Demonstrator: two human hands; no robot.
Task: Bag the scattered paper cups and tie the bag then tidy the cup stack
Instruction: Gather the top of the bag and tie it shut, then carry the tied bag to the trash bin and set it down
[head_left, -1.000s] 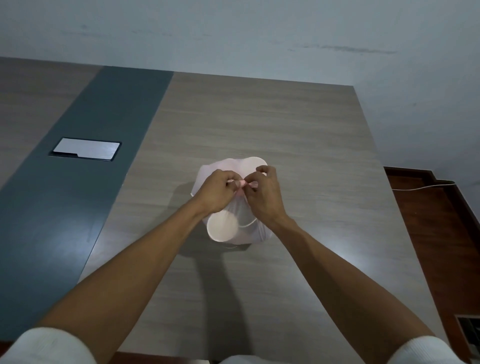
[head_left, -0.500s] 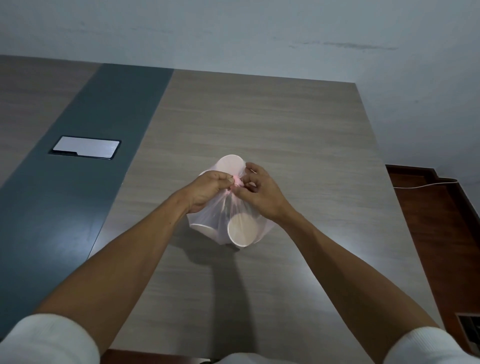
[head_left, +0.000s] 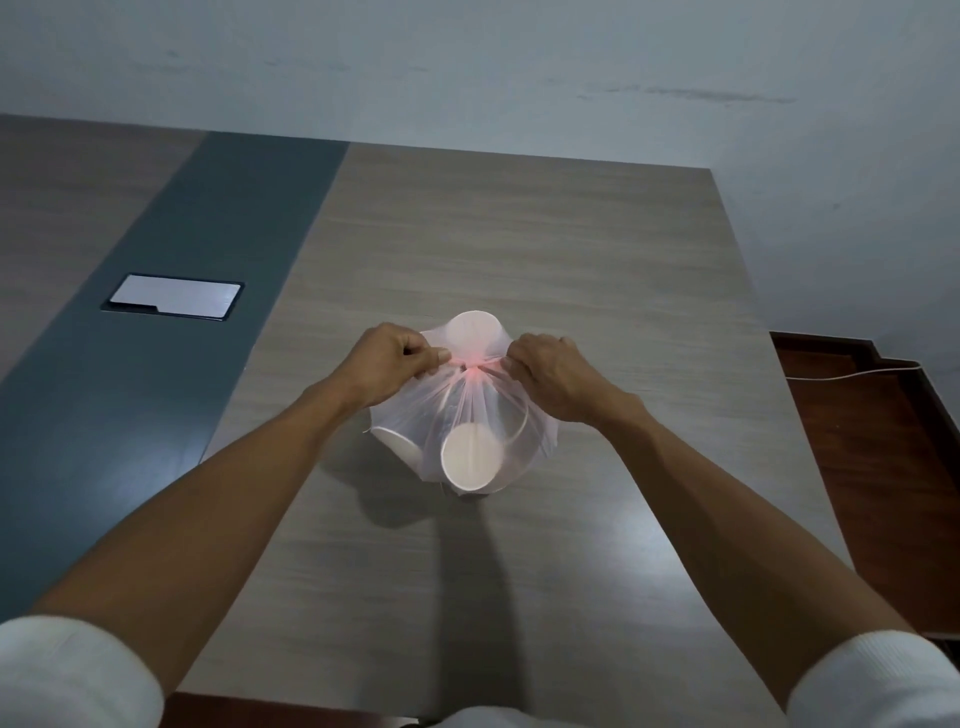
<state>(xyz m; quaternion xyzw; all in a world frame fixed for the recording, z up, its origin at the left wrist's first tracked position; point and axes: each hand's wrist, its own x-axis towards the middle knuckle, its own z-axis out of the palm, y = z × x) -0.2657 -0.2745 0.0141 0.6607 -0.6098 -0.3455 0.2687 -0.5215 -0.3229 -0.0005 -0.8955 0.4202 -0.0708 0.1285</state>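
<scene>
Gripping the gathered pink neck of the thin plastic bag (head_left: 467, 415) from either side, the left hand (head_left: 387, 364) and the right hand (head_left: 553, 376) sit apart with curled fingers pinching the bag's ends, a small knot stretched tight between them. Paper cups (head_left: 472, 457) show through the film, one just beyond the hands and others below them, nearer the person, on the wood-grain worktop (head_left: 519, 234). Well to the left of the left hand, a grey flap (head_left: 174, 303) sits flush in a dark strip.
</scene>
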